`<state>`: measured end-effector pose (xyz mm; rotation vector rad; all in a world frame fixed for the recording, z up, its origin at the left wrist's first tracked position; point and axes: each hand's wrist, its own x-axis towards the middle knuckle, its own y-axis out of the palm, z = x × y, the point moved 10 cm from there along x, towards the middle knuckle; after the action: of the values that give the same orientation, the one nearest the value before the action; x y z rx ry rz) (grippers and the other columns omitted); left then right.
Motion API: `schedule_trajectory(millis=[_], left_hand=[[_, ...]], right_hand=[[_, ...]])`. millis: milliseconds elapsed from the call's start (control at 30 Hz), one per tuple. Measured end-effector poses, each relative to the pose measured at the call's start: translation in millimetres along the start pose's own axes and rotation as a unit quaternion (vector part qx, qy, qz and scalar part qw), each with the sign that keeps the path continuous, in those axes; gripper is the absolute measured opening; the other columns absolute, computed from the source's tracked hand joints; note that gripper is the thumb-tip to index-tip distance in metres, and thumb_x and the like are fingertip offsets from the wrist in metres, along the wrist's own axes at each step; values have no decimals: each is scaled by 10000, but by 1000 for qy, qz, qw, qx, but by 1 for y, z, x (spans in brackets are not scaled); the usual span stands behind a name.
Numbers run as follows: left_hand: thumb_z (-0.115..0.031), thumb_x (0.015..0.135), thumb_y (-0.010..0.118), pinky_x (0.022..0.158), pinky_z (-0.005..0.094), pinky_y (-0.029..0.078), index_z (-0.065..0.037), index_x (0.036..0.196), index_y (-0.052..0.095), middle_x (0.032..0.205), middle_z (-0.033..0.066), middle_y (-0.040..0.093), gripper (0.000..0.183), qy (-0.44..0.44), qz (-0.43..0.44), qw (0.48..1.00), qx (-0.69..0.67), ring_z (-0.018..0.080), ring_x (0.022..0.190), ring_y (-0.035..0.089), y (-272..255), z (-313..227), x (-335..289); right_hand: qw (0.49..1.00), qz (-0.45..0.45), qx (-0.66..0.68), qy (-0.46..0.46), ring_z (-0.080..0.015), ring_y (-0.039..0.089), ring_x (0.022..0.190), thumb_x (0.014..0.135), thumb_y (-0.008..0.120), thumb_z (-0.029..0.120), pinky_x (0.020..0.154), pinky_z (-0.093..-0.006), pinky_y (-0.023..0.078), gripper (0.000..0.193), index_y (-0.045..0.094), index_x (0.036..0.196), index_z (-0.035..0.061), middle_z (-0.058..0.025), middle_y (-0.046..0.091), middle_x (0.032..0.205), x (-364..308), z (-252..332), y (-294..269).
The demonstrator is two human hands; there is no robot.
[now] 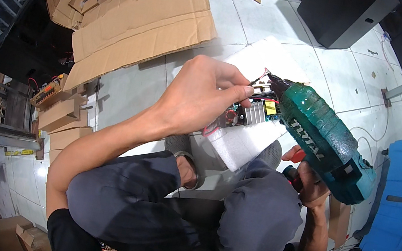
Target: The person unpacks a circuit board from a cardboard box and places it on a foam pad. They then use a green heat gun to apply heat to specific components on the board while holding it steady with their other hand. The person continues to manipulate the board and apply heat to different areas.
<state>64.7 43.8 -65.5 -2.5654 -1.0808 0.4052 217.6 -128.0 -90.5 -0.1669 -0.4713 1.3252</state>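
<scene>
My left hand (201, 90) is closed, thumb and fingertips pinching a thin wire (258, 80) with a dark sleeve and a lighter reddish end. My right hand (311, 185) grips the handle of a large teal power tool (322, 139) with a red trigger. The tool's black tapered nose (276, 84) points up and left and comes close to the wire's end; I cannot tell whether they touch. Beneath both hands lies a circuit board (254, 114) with a finned metal heat sink and a yellow component, on white foam (240, 146). My left hand hides part of it.
A large open cardboard box (149, 25) holding several smaller boxes stands at the far left. Dark cabinets (341, 16) are at the back right. At right is a blue and white container (398, 198). More cartons (70, 121) lie left, beside another circuit board (47, 92).
</scene>
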Motion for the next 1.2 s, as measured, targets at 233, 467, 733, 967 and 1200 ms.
schedule_trajectory(millis=[233,467,733,967,1200], left_hand=[[-130,954,665,682,227,522,54,1025,730,860,95,757,208,5,-4,1000,12,70,772,663,-3,1,5],[-141,951,678,704,236,529,50,1009,734,855,92,754,207,13,1,1000,-3,81,790,673,-1,-1,5],[-142,946,685,717,246,534,44,1005,740,850,90,752,202,32,-2,999,21,94,795,679,-3,-1,6],[-138,939,696,732,250,538,42,1005,743,855,93,751,197,26,1,999,18,93,804,680,-2,-3,5],[-139,941,686,738,247,537,43,1016,741,858,92,753,204,28,0,1000,7,96,802,680,-2,0,6]], right_hand=[[1000,-17,3,21,-221,675,840,995,471,163,799,-387,544,262,626,1042,-43,-149,700,916,0,-11,-3],[996,-16,82,-20,-177,670,936,1009,566,155,847,-364,537,178,656,1128,57,-73,701,1010,4,-4,-8],[998,18,-38,46,-192,667,945,1010,554,161,841,-367,534,184,651,1111,41,-92,693,996,-5,-20,-7],[998,-13,51,27,-198,671,913,1010,545,196,825,-378,538,218,655,1083,22,-104,697,965,1,-16,-8],[999,-3,19,34,-197,673,922,1001,586,172,833,-371,543,171,663,1090,47,-92,697,978,-5,-17,-5]])
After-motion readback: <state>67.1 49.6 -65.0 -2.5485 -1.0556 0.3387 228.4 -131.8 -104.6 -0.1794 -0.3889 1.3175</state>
